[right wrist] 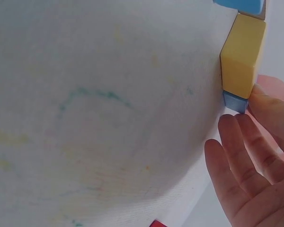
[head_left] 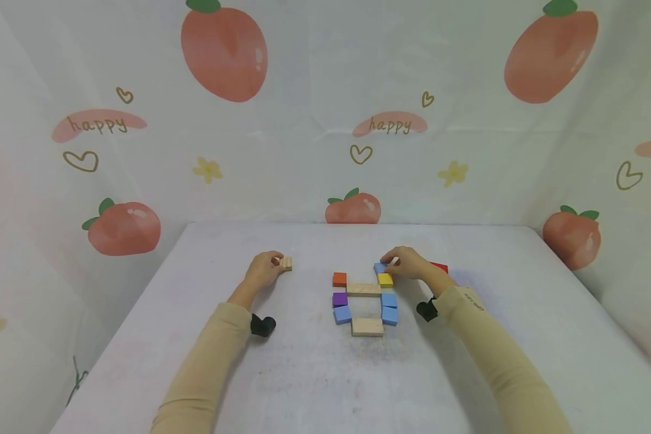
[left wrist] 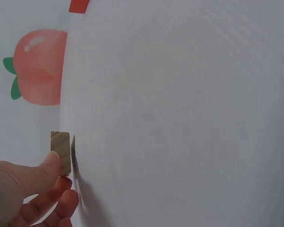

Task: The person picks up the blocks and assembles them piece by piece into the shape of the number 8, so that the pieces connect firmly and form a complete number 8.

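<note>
In the head view, my left hand (head_left: 264, 270) pinches a small plain wooden block (head_left: 286, 263) near the table's back edge. The left wrist view shows the thumb pressed on this wooden block's (left wrist: 61, 150) striped-grain face. To the right, my right hand (head_left: 407, 263) has its thumb and fingertips at a blue block (head_left: 380, 268) just behind a yellow block (head_left: 385, 280). From the right wrist, most of that blue block (right wrist: 235, 101) is hidden by the yellow block (right wrist: 241, 56); the thumb and a fingertip meet its end.
Blocks outline a shape mid-table: orange (head_left: 339, 279), purple (head_left: 340, 299), several blue ones, a long wooden block (head_left: 364, 290) across and a wooden block (head_left: 367, 327) in front. A red block (head_left: 440, 267) lies partly behind the right wrist. A printed curtain (head_left: 304, 169) hangs behind.
</note>
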A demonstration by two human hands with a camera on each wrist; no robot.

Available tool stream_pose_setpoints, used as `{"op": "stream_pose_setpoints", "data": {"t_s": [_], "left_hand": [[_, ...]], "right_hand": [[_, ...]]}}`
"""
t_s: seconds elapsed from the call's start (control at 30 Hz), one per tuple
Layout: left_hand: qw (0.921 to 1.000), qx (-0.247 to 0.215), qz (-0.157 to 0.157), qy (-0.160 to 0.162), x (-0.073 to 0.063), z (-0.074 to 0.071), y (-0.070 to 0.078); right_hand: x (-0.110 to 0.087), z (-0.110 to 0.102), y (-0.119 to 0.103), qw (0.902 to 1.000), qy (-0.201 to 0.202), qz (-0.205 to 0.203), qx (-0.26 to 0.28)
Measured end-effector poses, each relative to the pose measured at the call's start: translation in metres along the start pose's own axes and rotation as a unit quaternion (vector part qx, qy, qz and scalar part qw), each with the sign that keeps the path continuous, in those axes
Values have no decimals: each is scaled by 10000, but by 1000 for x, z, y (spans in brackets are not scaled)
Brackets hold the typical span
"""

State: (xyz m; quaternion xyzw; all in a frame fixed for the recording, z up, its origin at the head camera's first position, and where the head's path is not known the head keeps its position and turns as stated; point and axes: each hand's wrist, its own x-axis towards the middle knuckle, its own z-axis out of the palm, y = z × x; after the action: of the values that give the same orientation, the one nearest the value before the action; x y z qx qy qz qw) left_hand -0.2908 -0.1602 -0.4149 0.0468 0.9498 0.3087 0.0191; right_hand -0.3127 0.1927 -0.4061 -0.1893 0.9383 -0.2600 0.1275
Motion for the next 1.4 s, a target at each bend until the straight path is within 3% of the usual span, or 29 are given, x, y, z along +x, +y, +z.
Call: {"op": "stream_pose_setpoints", "data": {"t_s": [0.2, 0.43, 0.87, 1.23, 1.4], "left_hand": [[9996, -4, 295, -4, 3, 7, 9], [9991, -42, 433, -9, 9, 17, 25], [9957, 359, 824, -230, 15, 34, 58], [9939, 518, 921, -306, 18, 44, 75], [9946, 481, 811, -442, 21, 47, 81]], "right_hand": [[-1, 0, -1, 10000, 10, 5, 3], [-2, -1, 0, 10000, 19, 82, 13], [0, 0, 0, 9999, 59, -93, -76], [1, 0, 2, 9999, -5, 140, 23], [1, 0, 1, 10000, -1, 39, 0]]}}
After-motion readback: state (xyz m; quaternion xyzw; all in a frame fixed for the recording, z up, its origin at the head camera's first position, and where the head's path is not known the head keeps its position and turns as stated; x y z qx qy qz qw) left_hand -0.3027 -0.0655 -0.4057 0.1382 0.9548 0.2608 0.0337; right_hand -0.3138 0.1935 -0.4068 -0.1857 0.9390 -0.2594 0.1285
